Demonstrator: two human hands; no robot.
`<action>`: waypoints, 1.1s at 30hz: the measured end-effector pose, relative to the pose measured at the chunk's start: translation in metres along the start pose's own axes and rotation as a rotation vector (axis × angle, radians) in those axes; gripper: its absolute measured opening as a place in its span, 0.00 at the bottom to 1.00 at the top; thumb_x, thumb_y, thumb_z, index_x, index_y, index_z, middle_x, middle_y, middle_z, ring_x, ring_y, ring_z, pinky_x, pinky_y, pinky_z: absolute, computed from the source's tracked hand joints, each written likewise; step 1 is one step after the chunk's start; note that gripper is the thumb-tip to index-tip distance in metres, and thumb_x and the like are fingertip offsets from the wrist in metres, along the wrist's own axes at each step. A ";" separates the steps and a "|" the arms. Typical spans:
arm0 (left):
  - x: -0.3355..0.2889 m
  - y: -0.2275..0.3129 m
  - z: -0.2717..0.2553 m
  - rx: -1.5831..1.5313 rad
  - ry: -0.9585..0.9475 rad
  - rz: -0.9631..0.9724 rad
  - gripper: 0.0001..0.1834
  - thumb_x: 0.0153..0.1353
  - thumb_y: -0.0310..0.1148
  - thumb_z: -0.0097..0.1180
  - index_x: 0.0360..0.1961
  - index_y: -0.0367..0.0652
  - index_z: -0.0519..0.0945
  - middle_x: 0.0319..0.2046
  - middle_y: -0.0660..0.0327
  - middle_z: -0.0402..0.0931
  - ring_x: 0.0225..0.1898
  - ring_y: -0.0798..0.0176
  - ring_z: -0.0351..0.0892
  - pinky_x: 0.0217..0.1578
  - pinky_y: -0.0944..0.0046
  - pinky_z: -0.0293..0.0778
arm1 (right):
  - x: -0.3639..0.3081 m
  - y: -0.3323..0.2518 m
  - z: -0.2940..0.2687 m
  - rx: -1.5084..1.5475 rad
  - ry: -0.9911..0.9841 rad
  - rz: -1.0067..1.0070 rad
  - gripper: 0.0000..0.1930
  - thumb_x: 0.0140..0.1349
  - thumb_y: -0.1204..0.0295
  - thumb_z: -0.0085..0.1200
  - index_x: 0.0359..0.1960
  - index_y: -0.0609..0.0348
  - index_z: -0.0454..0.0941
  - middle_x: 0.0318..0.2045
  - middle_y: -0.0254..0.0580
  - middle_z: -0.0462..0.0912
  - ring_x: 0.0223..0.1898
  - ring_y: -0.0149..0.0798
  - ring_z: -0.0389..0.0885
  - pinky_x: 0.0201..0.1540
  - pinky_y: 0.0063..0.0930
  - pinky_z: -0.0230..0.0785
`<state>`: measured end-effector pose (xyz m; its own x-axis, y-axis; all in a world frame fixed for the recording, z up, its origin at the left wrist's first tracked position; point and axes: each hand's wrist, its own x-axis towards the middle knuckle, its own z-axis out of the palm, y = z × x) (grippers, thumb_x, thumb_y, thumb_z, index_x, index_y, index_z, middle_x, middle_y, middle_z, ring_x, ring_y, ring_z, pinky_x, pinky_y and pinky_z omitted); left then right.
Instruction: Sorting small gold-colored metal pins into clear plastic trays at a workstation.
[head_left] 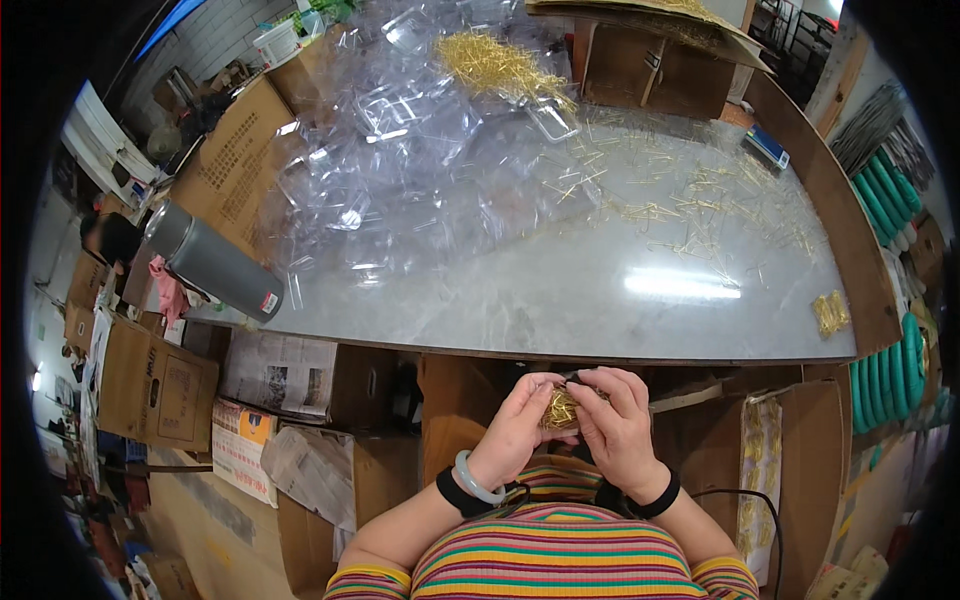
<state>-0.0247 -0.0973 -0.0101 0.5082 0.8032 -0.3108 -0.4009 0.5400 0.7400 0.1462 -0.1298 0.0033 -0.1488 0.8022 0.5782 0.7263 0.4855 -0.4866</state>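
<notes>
Just in front of my body, below the table's near edge, both hands hold a small pack of gold wire pieces (560,410), seemingly in clear plastic. My left hand (515,420) is closed round its left side. My right hand (617,425) grips it from the right, its fingers bent over the top. Fingers hide much of the pack. Across the table (500,310) lies a heap of clear plastic clamshell cases (400,170). Loose gold wire pieces (690,215) are scattered at the right, with a dense pile of them (490,62) at the back.
A grey bottle (215,262) stands at the table's left edge. One small gold pack (832,313) sits at the right edge, by a cardboard wall (830,190). An open cardboard box (655,75) is at the back. Below right, a carton (815,440) holds a row of packs (762,480).
</notes>
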 end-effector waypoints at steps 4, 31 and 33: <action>0.025 0.017 0.013 0.333 0.083 0.357 0.18 0.79 0.37 0.40 0.61 0.37 0.63 0.41 0.54 0.76 0.35 0.66 0.81 0.30 0.65 0.82 | 0.024 0.006 0.006 0.168 0.079 0.044 0.15 0.66 0.77 0.55 0.54 0.60 0.79 0.53 0.47 0.79 0.58 0.55 0.75 0.65 0.50 0.64; 0.081 0.043 -0.007 1.441 0.025 0.944 0.33 0.62 0.30 0.62 0.66 0.36 0.65 0.67 0.46 0.65 0.69 0.40 0.64 0.64 0.49 0.69 | 0.051 0.052 0.002 -0.009 0.041 0.198 0.33 0.60 0.72 0.63 0.67 0.65 0.64 0.60 0.57 0.74 0.65 0.61 0.69 0.69 0.57 0.55; 0.081 0.041 -0.007 1.358 0.011 0.964 0.33 0.62 0.29 0.63 0.67 0.37 0.66 0.68 0.46 0.64 0.69 0.40 0.64 0.64 0.49 0.69 | 0.046 0.056 -0.004 0.060 0.076 0.254 0.34 0.57 0.73 0.65 0.65 0.64 0.67 0.57 0.54 0.76 0.59 0.59 0.72 0.64 0.52 0.61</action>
<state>-0.0053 -0.0083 -0.0091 0.4774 0.6947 0.5381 0.3699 -0.7143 0.5940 0.1824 -0.0668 0.0054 0.0853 0.8735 0.4792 0.6922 0.2940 -0.6591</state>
